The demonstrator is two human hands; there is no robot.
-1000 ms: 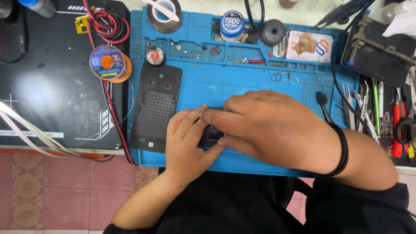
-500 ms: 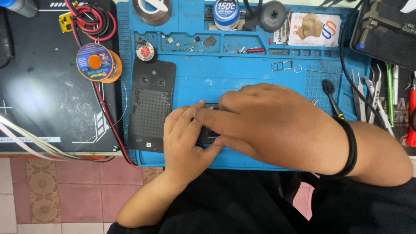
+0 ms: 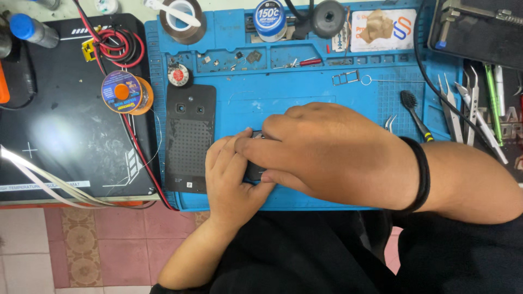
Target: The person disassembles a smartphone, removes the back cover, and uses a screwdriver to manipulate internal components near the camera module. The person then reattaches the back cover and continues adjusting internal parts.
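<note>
Blue mat [image 3: 305,109], mostly hidden dark device [image 3: 254,171]

The bench [image 3: 163,5] is covered by a blue work mat [image 3: 305,92] beside a black heating pad [image 3: 60,130], with tweezers [image 3: 463,103] laid at the right edge.

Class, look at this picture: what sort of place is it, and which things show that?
Probably a phone or electronics repair bench: a blue repair mat with small loose parts, tweezers, and a solder wire spool.

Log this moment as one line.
left hand grips dark device | right hand covers it | blue mat | back cover left
</note>
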